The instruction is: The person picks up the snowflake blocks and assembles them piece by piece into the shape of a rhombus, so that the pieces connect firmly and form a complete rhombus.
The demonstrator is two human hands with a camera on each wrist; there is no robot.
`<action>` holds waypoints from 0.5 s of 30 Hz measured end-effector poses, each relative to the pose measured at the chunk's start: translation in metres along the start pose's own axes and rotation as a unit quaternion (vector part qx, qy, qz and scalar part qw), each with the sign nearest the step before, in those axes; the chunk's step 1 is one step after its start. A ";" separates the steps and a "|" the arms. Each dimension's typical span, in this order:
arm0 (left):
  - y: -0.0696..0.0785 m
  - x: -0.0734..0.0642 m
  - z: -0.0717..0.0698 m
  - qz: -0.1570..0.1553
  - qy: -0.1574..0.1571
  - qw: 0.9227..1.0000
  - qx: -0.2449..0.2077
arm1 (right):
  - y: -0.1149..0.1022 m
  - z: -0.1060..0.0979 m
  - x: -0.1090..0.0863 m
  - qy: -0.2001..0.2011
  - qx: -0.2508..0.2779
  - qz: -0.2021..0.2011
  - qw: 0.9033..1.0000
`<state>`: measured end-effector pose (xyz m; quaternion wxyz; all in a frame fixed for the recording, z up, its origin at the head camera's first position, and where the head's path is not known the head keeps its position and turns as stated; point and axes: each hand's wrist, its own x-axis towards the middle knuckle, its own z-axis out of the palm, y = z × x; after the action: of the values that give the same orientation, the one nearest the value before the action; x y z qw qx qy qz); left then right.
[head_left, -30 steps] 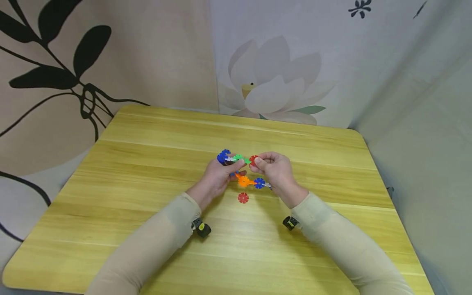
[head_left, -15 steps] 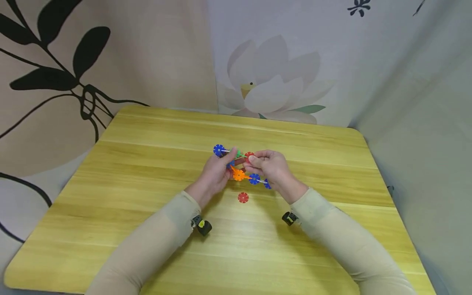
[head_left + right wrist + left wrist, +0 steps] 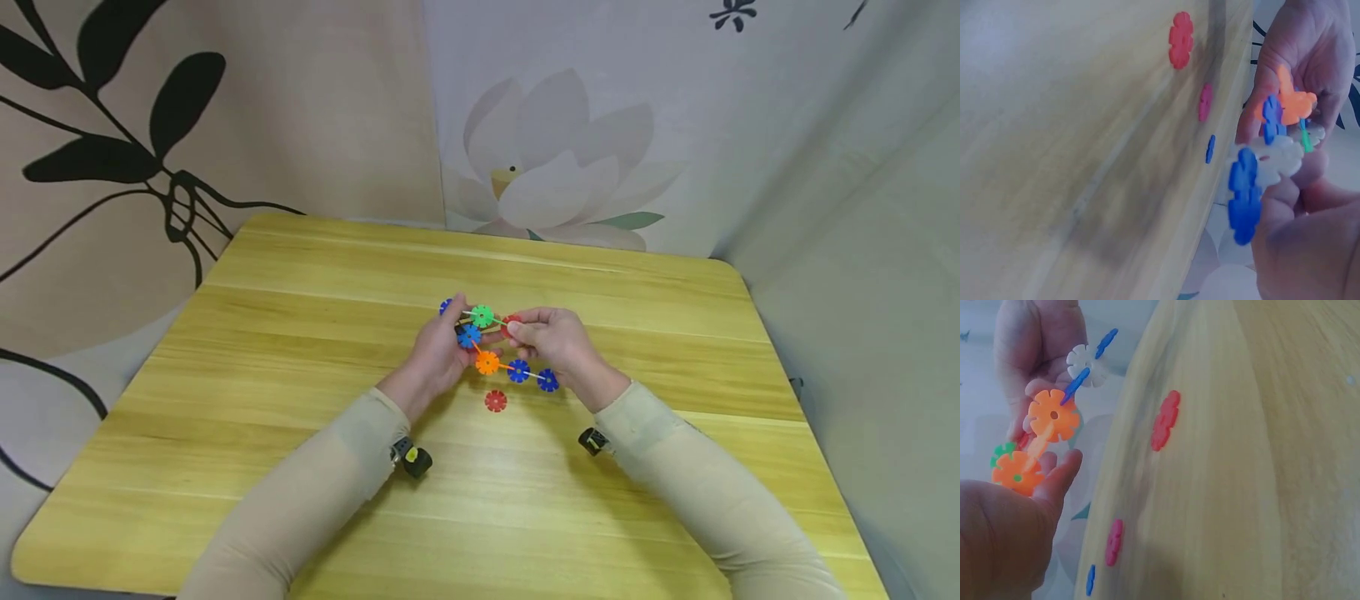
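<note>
A chain of interlocking plastic snowflake discs, with a green disc (image 3: 482, 316), an orange disc (image 3: 487, 362) and several blue and white ones, bends in a U above the table. My left hand (image 3: 437, 350) holds the chain near its bend, thumb up across it. At the end of the upper row, my right hand (image 3: 558, 342) pinches a red disc (image 3: 510, 325) between thumb and fingers. The lower row runs free to a blue disc (image 3: 547, 381) below the right hand. In the right wrist view, a blue disc (image 3: 1244, 197) and a white disc (image 3: 1279, 159) stand in front of the fingers.
A loose red disc (image 3: 496, 401) lies flat on the wooden table (image 3: 480, 517), just nearer than the chain. A pink disc (image 3: 1114, 542) and a small blue disc (image 3: 1090, 580) also lie there. A curtain with a printed flower (image 3: 562, 158) hangs behind the table.
The chain has turned between the hands, so its green disc faces up more and the lower row's blue end shows from behind the right hand. The loose red disc has stayed put.
</note>
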<state>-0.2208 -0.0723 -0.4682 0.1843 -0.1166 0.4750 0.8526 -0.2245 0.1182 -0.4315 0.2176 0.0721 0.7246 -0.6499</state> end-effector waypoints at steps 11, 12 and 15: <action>0.034 -0.006 -0.038 -0.027 0.047 0.992 -0.110 | 0.019 -0.041 0.021 -0.045 -0.278 -0.076 0.957; 0.039 -0.008 -0.041 -0.024 0.047 0.991 -0.120 | 0.024 -0.042 0.022 -0.067 -0.321 -0.092 0.940; 0.050 -0.012 -0.045 -0.020 0.048 0.989 -0.139 | 0.036 -0.037 0.017 -0.138 -0.412 -0.148 0.889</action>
<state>-0.2301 -0.1367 -0.4491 0.1604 -0.1910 0.3579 0.8998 -0.2336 0.1565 -0.4688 0.2268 -0.2220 0.8922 -0.3212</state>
